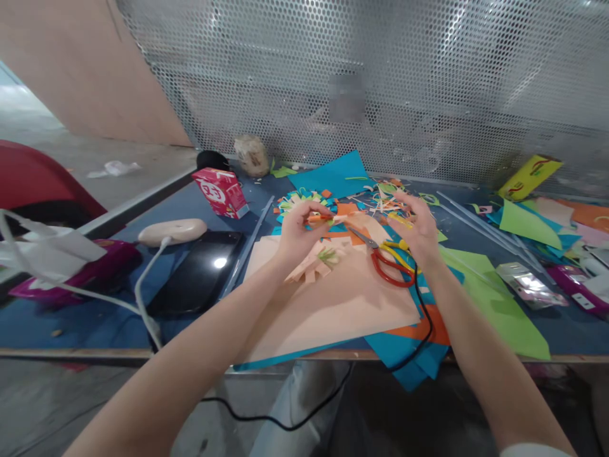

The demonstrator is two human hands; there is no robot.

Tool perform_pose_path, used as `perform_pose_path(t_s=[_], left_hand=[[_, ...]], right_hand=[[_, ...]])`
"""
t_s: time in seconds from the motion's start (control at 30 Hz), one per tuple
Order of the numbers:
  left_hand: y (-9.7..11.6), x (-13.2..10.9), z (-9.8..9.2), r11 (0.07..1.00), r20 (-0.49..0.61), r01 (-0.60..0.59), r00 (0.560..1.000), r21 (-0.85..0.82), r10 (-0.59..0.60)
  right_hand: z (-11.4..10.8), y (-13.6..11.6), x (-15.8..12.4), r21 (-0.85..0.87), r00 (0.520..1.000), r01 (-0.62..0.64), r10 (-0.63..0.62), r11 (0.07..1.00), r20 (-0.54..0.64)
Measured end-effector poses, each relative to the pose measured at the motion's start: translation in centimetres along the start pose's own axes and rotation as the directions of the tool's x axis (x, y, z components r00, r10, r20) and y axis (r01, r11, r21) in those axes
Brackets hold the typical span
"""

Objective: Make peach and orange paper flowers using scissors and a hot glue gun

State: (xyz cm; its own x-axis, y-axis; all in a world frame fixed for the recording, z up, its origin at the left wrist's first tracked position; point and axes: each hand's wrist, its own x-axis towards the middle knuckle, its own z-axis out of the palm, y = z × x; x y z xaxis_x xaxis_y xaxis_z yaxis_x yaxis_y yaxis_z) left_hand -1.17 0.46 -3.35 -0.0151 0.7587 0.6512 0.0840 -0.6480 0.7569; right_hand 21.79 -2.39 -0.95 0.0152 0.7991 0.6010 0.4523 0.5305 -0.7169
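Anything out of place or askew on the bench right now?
Yes. The red carton lies tipped over left of the left hand, which pinches an orange strip. Blue sheets overhang the table at its front edge, a black cable draped over them.

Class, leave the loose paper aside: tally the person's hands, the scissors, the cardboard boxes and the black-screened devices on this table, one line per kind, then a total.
Hands: 2, left hand pinching an orange paper piece, right hand
Scissors: 1
Boxes: 2, red box, yellow box
Black-screened device: 1
Total: 6
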Motion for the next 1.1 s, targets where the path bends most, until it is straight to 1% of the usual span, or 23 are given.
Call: perform_pose_path(t_s=[0.03, 0.07, 0.1, 0.13, 0.2, 0.27, 0.33, 0.4, 0.53, 0.6, 0.67, 0.8, 0.87, 0.97, 1.1], left_hand=[[0.1, 0.0, -0.1, 0.997, 0.031, -0.061, 0.998, 0.037, 0.06], [0.3, 0.0, -0.2, 0.991, 0.063, -0.115, 0.992, 0.061, 0.111], [0.5, -0.1, -0.2, 0.984, 0.095, -0.161, 0.984, 0.075, 0.153], [0.7, -0.1, -0.2, 0.977, 0.123, -0.199, 0.974, 0.082, 0.189], [1.0, -0.1, 0.0, 0.962, 0.165, -0.257, 0.957, 0.096, 0.239], [1.2, -0.1, 0.1, 0.947, 0.197, -0.303, 0.94, 0.103, 0.279], [1.2, -0.1, 0.2, 0.936, 0.214, -0.336, 0.927, 0.102, 0.309], [1.1, -0.1, 0.2, 0.932, 0.223, -0.347, 0.922, 0.106, 0.318], [1.0, -0.1, 0.2, 0.921, 0.251, -0.362, 0.913, 0.142, 0.321], [1.0, -0.2, 0.2, 0.914, 0.257, -0.379, 0.906, 0.145, 0.335], [1.0, -0.2, 0.2, 0.916, 0.252, -0.383, 0.905, 0.123, 0.344], [1.1, -0.2, 0.2, 0.923, 0.243, -0.376, 0.906, 0.086, 0.347], [1.2, -0.2, 0.2, 0.916, 0.254, -0.386, 0.902, 0.111, 0.349], [1.3, -0.3, 0.2, 0.908, 0.271, -0.391, 0.899, 0.15, 0.343], [1.2, -0.4, 0.1, 0.911, 0.271, -0.378, 0.905, 0.165, 0.327]], right_hand=[[-0.1, -0.2, -0.1, -0.141, 0.993, 0.097, -0.105, 0.985, -0.052], [-0.1, -0.4, -0.2, -0.266, 0.975, 0.182, -0.208, 0.947, -0.075], [0.0, -0.6, -0.4, -0.357, 0.953, 0.25, -0.293, 0.9, -0.072], [0.2, -0.7, -0.6, -0.414, 0.939, 0.297, -0.342, 0.861, -0.038], [0.5, -0.9, -1.1, -0.464, 0.922, 0.364, -0.383, 0.808, 0.056], [0.8, -1.0, -1.4, -0.477, 0.908, 0.407, -0.404, 0.779, 0.116], [0.9, -1.1, -1.6, -0.48, 0.894, 0.436, -0.427, 0.761, 0.134], [0.9, -1.1, -1.7, -0.484, 0.884, 0.455, -0.445, 0.748, 0.143], [0.9, -1.2, -1.7, -0.482, 0.866, 0.496, -0.452, 0.722, 0.213], [1.0, -1.3, -1.8, -0.471, 0.858, 0.51, -0.461, 0.72, 0.225], [1.0, -1.4, -1.8, -0.46, 0.853, 0.517, -0.476, 0.722, 0.213], [1.1, -1.6, -1.8, -0.45, 0.868, 0.494, -0.449, 0.744, 0.21], [1.1, -1.7, -1.7, -0.44, 0.875, 0.484, -0.426, 0.756, 0.23], [1.1, -1.6, -1.6, -0.422, 0.872, 0.49, -0.417, 0.763, 0.258], [1.0, -1.6, -1.6, -0.427, 0.877, 0.48, -0.404, 0.767, 0.26]])
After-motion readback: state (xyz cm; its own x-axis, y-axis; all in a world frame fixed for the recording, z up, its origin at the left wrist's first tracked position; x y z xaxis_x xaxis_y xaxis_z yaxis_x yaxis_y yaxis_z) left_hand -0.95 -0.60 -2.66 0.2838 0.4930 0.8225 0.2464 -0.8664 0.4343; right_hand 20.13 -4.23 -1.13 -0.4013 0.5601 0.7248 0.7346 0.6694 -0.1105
